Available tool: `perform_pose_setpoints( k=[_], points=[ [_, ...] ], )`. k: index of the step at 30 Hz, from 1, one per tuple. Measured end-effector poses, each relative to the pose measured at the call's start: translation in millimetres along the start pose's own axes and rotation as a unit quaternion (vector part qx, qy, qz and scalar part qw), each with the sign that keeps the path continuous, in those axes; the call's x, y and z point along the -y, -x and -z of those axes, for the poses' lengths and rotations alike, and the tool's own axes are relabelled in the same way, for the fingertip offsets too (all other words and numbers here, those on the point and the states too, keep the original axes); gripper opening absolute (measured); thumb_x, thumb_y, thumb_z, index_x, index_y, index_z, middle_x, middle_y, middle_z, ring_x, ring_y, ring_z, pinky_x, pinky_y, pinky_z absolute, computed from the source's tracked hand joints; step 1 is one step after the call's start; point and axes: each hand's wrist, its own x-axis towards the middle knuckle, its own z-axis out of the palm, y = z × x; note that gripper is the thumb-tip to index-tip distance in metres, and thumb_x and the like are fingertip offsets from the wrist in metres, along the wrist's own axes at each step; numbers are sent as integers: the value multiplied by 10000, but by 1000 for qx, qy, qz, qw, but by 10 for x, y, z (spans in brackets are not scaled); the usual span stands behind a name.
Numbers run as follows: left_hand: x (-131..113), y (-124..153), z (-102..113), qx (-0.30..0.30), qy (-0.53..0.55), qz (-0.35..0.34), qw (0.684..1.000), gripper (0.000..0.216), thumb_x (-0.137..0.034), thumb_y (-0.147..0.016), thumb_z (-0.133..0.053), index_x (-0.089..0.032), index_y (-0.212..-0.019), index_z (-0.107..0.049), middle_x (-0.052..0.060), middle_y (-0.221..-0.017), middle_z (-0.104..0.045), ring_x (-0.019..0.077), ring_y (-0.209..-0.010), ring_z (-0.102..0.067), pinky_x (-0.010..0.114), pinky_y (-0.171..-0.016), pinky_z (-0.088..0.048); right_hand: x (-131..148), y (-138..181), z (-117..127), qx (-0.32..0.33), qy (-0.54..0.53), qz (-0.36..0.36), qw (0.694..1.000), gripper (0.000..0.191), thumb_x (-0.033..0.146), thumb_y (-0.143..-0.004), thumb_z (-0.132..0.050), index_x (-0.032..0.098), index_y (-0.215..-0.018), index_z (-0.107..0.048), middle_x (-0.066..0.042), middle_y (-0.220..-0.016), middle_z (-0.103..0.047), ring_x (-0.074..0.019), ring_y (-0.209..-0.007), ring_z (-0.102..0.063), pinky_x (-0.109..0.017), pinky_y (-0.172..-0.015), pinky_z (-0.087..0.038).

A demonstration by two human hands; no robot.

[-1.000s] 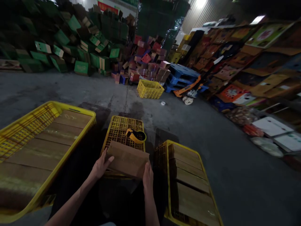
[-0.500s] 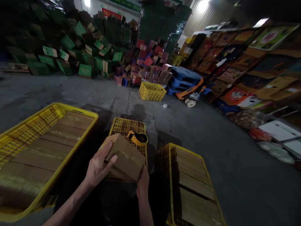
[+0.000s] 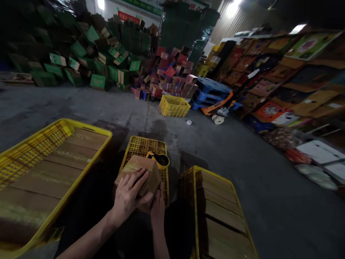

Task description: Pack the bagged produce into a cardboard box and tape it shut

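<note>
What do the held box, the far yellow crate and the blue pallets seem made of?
Box: likely cardboard, matte brown with shiny tape-like streaks.
Far yellow crate: probably moulded plastic, smooth-looking, with openwork walls.
Blue pallets: perhaps plastic, evenly coloured; dim light hides their finish.

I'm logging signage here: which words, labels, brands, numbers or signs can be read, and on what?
No text is legible.
Red banner: characters too blurred to read.
Green banner: pale characters, too blurred.
Pale label at the yellow stack: too small.
Held carton: no print visible.
</note>
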Motion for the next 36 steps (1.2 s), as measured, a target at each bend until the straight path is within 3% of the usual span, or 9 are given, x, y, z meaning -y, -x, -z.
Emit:
perform_pose_setpoints(
  k=[4,7,11,15,21,26,30,36],
  points=[
    [-134,-36,-46,1,-7,9,1000,590,-498,-930,-657,-213,-1436,-557,120,-1356,-669,312,-1191,-649,389,-867,-527,427,106,16,20,-19,53,998,574,497,-1063,-337,227,-1568,-382,-90,-1617,-395,-250,-1501,-366,-495,-1214,-350],
    [-209,-63,-47,0,-1,9,1000,557,-516,-951,-622,-203,-1409,-574,117,-1359,-670,301,-1209,-645,380,-892,-524,726,141,79,47,-25,117,992,561,478,-1072,-327,257,-1587,-338,-87,-1620,-387,-248,-1486,-393,-475,-1170,-429],
    [-316,-111,-3,58,33,-14,998,632,-566,-990,-516,-150,-1466,-502,149,-1449,-599,304,-1334,-569,405,-1013,-508,1024,87,221,57,-26,162,985,532,457,-1077,-323,259,-1566,-386,-73,-1662,-300,-258,-1519,-321,-482,-1185,-415],
    [-420,-181,66,105,47,-25,993,632,-565,-1025,-419,-127,-1476,-482,175,-1490,-555,307,-1381,-530,434,-1049,-509,1209,10,387,49,-3,184,982,481,423,-1060,-412,275,-1513,-476,-64,-1651,-332,-282,-1512,-337,-539,-1202,-373],
    [-273,-248,109,137,81,-66,985,684,-592,-995,-485,-151,-1515,-439,156,-1498,-553,283,-1392,-526,457,-1133,-473,1234,48,588,41,88,221,970,551,370,-1020,-518,261,-1550,-413,-82,-1646,-343,-302,-1494,-373,-522,-1179,-417],
    [-39,-240,29,115,55,-51,991,622,-570,-1000,-490,-194,-1496,-480,132,-1458,-597,292,-1343,-578,491,-1110,-503,1123,64,666,0,126,233,964,500,292,-1042,-432,240,-1539,-426,-91,-1623,-390,-283,-1471,-416,-497,-1153,-457],
    [24,-183,-22,116,62,-55,990,656,-546,-1000,-510,-207,-1551,-399,121,-1533,-522,296,-1447,-456,480,-1150,-468,1105,43,698,-29,174,270,947,492,238,-1042,-392,227,-1532,-437,-96,-1629,-377,-284,-1477,-406,-511,-1151,-458],
    [53,-28,-77,131,151,-93,975,768,-559,-942,-606,-205,-1574,-350,147,-1559,-481,323,-1510,-338,509,-1159,-450,1107,-36,913,-48,256,332,906,420,202,-1032,-431,204,-1431,-565,-99,-1425,-628,-292,-1465,-426,-510,-1099,-512]
  ],
)
